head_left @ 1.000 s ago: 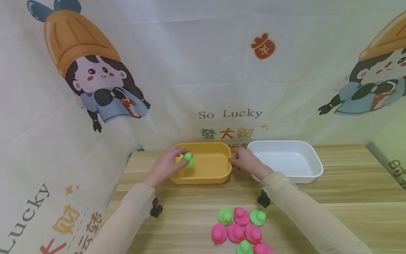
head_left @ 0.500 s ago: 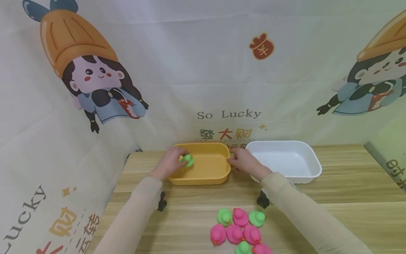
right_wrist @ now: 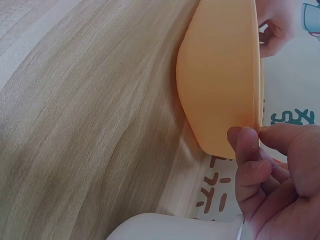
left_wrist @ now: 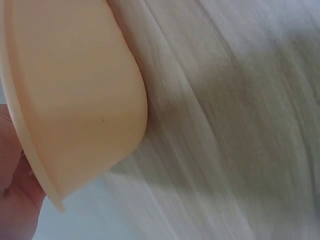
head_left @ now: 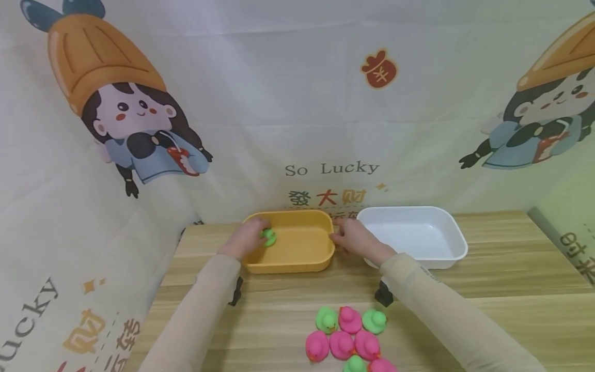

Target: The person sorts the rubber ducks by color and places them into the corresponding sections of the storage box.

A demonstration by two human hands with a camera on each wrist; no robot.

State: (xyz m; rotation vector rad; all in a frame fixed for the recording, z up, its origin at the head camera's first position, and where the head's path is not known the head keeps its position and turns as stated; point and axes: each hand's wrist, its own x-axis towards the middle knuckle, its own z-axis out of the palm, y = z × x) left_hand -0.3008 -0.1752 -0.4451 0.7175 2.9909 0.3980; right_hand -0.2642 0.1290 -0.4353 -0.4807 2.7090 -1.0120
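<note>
A green rubber duck [head_left: 268, 237] is low inside the left end of the yellow tray [head_left: 297, 248]. My left hand [head_left: 246, 238] reaches over that end and holds the duck between thumb and fingers, which partly hide it. In the left wrist view only part of the left hand [left_wrist: 15, 175] shows behind the tray's rim. My right hand [head_left: 357, 238] pinches the tray's right rim. The right wrist view shows the thumb and index finger of the right hand [right_wrist: 280, 180] meeting at the rim of the yellow tray [right_wrist: 220, 75].
A white tray [head_left: 413, 240] stands just right of the yellow one, behind my right hand. Several pink and green ducks [head_left: 342, 344] sit grouped on the wooden table [head_left: 269, 315] near its front. A printed cloth [head_left: 297, 103] hangs close behind the trays.
My left hand has lowered the green duck deeper into the yellow tray and slightly leftward. My right hand keeps its pinch on the rim. The whole view has shifted slightly.
</note>
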